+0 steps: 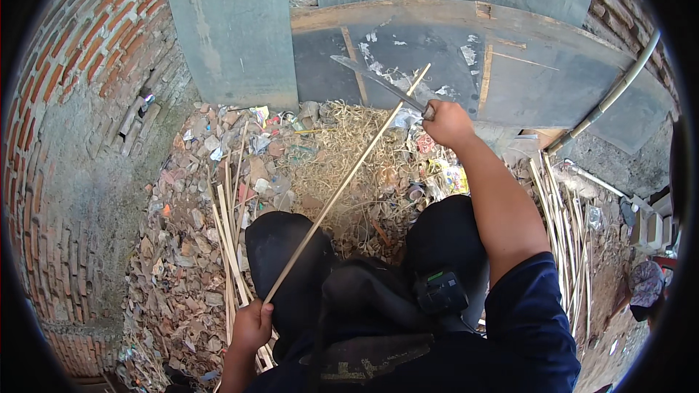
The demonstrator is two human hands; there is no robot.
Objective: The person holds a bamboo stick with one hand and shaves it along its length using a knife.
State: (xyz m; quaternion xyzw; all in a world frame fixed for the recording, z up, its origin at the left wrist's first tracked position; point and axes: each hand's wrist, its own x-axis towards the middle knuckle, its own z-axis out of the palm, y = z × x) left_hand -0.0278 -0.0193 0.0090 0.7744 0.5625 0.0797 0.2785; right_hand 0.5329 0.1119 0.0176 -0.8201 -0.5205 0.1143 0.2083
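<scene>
"How do your hands stand?"

"Your right hand point(448, 124) is curled tight round the handle of a knife point(375, 81); your left hand point(253, 325) is closed on a stick point(342, 185), thumb pressed along it."

"And where does the stick run?"

"It slants from your left hand past your left knee point(268, 236); the blade crosses it near the far end; shavings point(342, 135) litter the ground ahead; more sticks point(557, 225) lie either side of you; boards point(233, 44) stand beyond."
</scene>
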